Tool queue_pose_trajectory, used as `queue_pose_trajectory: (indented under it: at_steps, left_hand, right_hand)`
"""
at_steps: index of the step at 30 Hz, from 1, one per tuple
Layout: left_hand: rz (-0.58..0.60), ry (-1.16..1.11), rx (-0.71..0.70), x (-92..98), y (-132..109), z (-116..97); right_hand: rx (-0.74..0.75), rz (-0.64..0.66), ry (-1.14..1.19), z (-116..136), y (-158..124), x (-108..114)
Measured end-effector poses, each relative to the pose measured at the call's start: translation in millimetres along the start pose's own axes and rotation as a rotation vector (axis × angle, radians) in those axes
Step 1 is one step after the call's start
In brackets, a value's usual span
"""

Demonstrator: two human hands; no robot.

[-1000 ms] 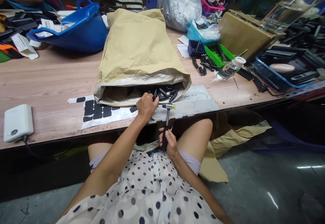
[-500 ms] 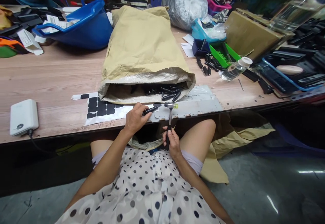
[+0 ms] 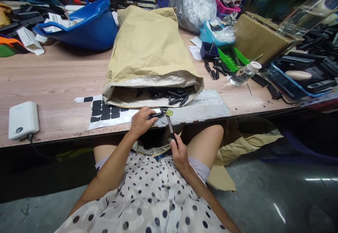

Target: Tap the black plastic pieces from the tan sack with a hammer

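Observation:
Near the table's front edge, my left hand is closed on a slim black pen-like part, whose tip points right. My right hand grips the dark handle of a small mallet with a metal shaft and a yellow-green face. The mallet's head is beside the tip of the black part; whether they touch I cannot tell. Just beyond my hands, a paper sack lies with its mouth towards me, and several similar black parts show inside. Under it are a grey board and a sheet of black stickers.
A white power bank with a cable sits at the left. Behind it stands a blue basin. To the right are a green tray, a clear bottle and a cardboard box. Another sack opening is below the table edge.
The mallet's head has swung left, tilting over to the end of the black part. My right hand has shifted slightly; my left hand stays in place with the part.

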State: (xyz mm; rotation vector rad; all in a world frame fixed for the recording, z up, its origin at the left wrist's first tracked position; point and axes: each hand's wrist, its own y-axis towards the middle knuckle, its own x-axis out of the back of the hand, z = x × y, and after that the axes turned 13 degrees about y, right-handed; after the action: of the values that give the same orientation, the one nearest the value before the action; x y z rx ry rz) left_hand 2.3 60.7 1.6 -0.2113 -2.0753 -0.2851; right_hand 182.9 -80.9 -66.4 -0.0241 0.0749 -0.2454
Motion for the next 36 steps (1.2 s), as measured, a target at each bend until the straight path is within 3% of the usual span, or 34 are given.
queue_pose_trajectory:
  at_steps: [6,15,21,27,36]
  left_hand:
    - [0.050,0.008,0.051,4.7,4,-5]
    - [-0.014,0.051,-0.029,2.2,2,-4]
    - [0.022,0.055,-0.051,4.8,2,-5]
    - [0.011,0.056,-0.059,3.8,3,-3]
    - [0.011,-0.006,-0.065,2.3,3,0]
  right_hand:
    - [0.050,-0.015,-0.075,4,-3,-2]
    - [0.120,-0.043,-0.081,3,-6,2]
    - [0.182,-0.078,-0.128,7,-4,-1]
    - [0.107,-0.042,-0.155,13,-2,-1]
    - [0.147,-0.009,-0.169,13,-3,-7]
